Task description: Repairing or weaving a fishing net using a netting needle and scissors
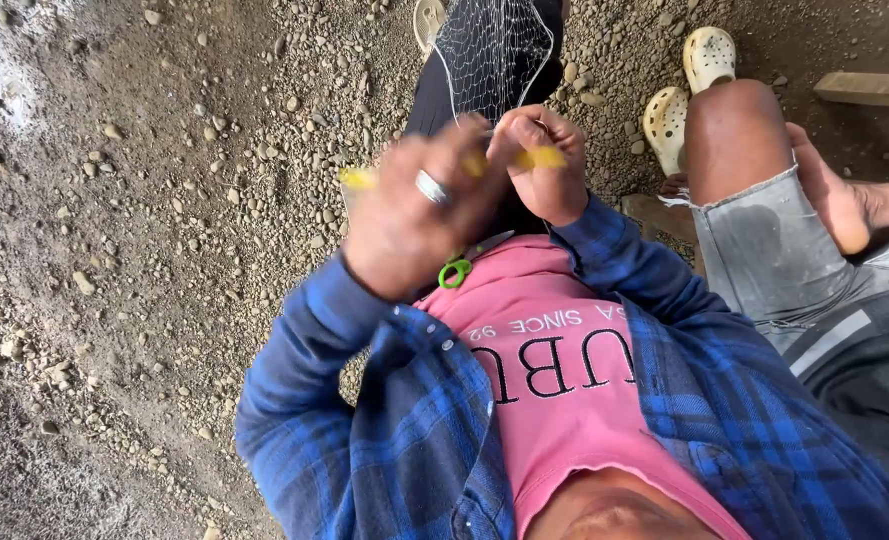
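Mid-knot on the white net (492,55) stretched over the lap: left hand (409,215) grips a yellow netting needle (359,178), right hand (544,165) pinches mesh; next likely needs twine pulled snug.

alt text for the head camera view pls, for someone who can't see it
Seen from above, a person's left hand, wearing a ring, and right hand work close together on a white mesh net, with a yellow tool at the right hand. Green-handled scissors lie on their pink shirt; another person's bare knee is beside them on gravel ground.
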